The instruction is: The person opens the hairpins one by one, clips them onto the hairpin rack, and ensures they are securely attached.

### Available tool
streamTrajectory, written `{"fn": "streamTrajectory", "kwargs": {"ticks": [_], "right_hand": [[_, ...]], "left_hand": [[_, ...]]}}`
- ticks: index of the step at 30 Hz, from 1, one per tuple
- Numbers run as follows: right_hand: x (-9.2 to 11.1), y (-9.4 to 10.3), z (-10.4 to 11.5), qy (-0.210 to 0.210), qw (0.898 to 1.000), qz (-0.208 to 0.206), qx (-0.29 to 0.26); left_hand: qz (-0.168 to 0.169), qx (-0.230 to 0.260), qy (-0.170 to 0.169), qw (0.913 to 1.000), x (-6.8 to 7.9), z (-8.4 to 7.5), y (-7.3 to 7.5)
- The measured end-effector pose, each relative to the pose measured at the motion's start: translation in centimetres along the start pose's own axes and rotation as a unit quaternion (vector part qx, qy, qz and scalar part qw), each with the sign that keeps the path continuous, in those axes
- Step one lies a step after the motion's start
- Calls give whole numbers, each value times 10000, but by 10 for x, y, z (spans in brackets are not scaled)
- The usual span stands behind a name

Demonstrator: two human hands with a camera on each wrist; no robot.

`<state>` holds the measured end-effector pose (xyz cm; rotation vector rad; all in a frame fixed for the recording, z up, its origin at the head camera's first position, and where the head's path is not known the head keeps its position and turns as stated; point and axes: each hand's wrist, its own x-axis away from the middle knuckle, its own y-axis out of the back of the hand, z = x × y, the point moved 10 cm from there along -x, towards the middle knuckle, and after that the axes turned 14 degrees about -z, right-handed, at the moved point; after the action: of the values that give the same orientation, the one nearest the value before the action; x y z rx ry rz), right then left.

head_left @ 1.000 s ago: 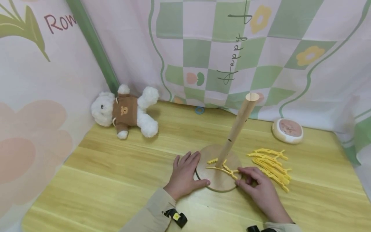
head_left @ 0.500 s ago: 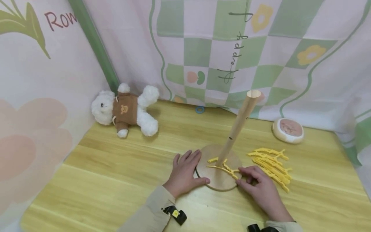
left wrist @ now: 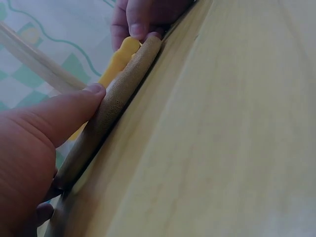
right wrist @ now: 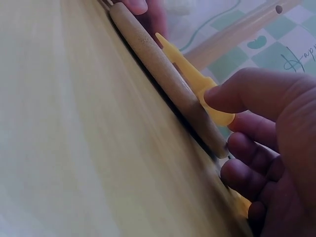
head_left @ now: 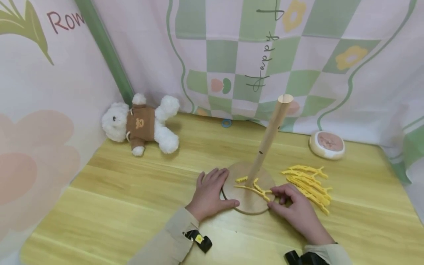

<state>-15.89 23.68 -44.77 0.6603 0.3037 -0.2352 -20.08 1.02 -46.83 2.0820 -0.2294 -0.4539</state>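
A round wooden base (head_left: 250, 208) lies on the table, and a wooden pole (head_left: 269, 138) with small dark holes rises from it, leaning right in the head view. My left hand (head_left: 209, 193) rests at the base's left side, fingers extended, thumb on the near rim. At the right rim, my right hand (head_left: 298, 211) pinches the forked end of a yellow plastic branch-shaped piece (head_left: 253, 189) between thumb and fingertips. This piece lies across the base in front of the pole. More toothed yellow plastic (head_left: 241, 179) shows near the pole's foot; whether it is one piece or two, I cannot tell.
Several yellow branch-shaped pieces (head_left: 309, 189) lie heaped right of the base. Farther back are a round pink-and-white object (head_left: 328, 145), a blue ring (head_left: 226, 123) and a white plush toy (head_left: 140, 125) in a brown top. A patterned curtain (head_left: 222, 55) hangs behind the table.
The whole head view has shifted slightly. Both hands, the base and the yellow piece keep about the same places relative to each other.
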Motion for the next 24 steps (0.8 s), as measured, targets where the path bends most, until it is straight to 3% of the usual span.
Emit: {"fn": "streamTrajectory", "kwargs": {"ticks": [12,24], "right_hand": [[1,4,2,98,9999,-123,71],[2,0,4,89,9999,-108,37]], "left_hand": [[152,-79,18,9999,1,0,-1],[101,32,-37,9999,1,-4,3]]}}
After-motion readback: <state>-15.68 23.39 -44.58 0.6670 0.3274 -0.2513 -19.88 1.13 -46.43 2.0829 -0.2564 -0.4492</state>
